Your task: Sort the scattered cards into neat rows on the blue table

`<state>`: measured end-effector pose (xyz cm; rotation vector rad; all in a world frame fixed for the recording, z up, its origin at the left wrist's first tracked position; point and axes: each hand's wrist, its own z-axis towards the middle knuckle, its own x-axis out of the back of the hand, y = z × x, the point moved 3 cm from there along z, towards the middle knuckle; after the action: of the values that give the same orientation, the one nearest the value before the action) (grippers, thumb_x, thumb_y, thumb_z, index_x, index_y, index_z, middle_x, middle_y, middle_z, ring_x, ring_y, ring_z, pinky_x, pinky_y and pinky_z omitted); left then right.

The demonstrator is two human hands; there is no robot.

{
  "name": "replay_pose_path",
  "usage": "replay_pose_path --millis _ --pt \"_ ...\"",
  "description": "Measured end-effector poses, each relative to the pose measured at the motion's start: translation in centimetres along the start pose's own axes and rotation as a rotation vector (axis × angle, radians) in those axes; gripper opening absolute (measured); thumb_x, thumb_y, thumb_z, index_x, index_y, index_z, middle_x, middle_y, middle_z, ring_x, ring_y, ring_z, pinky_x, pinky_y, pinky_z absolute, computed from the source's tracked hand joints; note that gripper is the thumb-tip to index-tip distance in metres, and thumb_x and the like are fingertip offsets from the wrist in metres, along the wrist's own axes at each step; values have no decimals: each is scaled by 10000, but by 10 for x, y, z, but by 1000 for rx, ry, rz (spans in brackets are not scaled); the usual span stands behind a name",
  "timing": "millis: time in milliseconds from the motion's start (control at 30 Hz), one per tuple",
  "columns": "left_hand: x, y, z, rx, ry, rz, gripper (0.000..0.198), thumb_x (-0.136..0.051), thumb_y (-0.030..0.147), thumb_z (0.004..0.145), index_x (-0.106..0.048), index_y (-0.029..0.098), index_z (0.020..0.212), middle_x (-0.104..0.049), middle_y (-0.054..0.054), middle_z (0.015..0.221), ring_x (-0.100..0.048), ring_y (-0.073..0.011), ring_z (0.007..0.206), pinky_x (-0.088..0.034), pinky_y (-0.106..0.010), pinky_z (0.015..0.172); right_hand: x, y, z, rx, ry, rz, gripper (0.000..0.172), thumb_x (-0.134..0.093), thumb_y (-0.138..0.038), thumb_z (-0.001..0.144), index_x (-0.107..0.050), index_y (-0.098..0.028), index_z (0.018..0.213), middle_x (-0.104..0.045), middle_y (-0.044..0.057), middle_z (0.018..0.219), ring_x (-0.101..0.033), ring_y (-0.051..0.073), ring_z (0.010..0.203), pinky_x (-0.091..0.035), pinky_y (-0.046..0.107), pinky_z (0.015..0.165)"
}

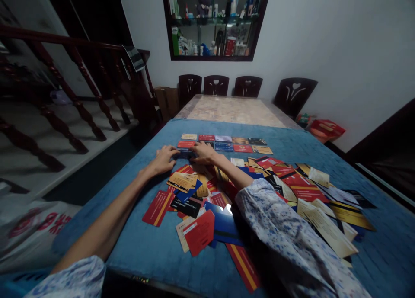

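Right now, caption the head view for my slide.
Left hand and right hand at a dark card, loose cards piled nearby on blue cloth.

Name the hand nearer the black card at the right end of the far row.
Right. The right hand is to the left of the black card and closer to the person; the left hand is farther left.

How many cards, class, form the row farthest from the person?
5, left to right: a cream card, a red card, a pale card, a golden-brown card and, at the right end, a black card. None looks hidden.
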<state>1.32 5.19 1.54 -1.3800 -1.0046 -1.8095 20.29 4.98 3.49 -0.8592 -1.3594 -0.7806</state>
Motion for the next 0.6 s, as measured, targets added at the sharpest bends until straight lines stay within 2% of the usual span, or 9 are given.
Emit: replay_pose_path --millis 167,300,600 --pt "5 9 -17 -77 -4 -39 409 -528 202 807 -711 193 1173 -613 -119 1313 -480 -330 1261 -400 -557 1042 8 -12 -23 86 31 24 411 -586 -344 896 -653 -256 1292 -613 115 1314 -478 315 1211 -450 477 944" --pt "7 13 -28 -83 -10 -79 354 -572 246 822 -730 211 1137 -645 -105 1283 -500 -314 1240 -399 -538 1055 7 -20 -39 139 40 49 380 -583 -343 902 -674 -271 1263 -627 102 1299 -465 301 1178 -417 427 901" --pt "18 30 -43 -143 -97 -105 349 -647 249 795 -735 227 1133 -673 -86 1238 -509 -288 1209 -422 -469 1044 5 -37 -63 233 32 37 348 -573 -473 924 -725 -243 1137 -663 116 1175 -460 300 1133 -362 400 862"
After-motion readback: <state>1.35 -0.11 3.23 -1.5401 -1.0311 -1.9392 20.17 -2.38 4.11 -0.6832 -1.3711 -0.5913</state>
